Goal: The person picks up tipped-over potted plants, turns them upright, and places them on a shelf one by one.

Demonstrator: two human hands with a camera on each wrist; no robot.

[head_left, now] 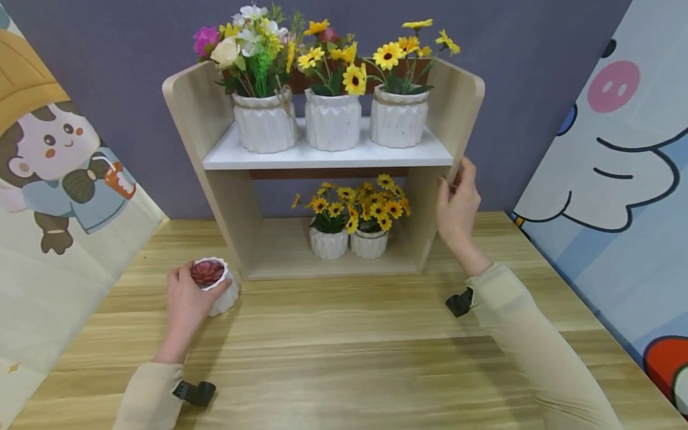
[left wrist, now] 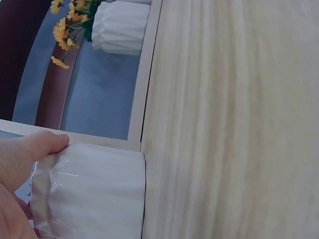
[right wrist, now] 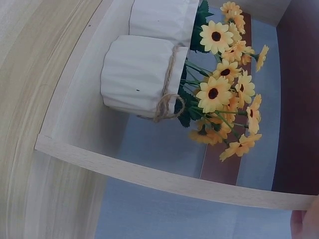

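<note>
My left hand (head_left: 188, 301) grips the rim of a white ribbed pot (head_left: 224, 297) that holds a dark red succulent (head_left: 207, 272). This pot is on the table by the front left corner of a wooden shelf (head_left: 333, 276). The left wrist view shows my thumb over the rim of the pot (left wrist: 99, 191). My right hand (head_left: 459, 206) holds the shelf's right side panel (head_left: 428, 230), thumb at the front edge, fingers bent on the outer side. Only a sliver of that hand (right wrist: 303, 221) appears in the right wrist view.
On the white upper board (head_left: 328, 156) stand three pots, one with mixed flowers (head_left: 264, 122), two with yellow flowers. Two white pots of small sunflowers (head_left: 329, 243) share the lower level, right of centre. A cartoon panel rises on each side of the wooden table (head_left: 344, 358).
</note>
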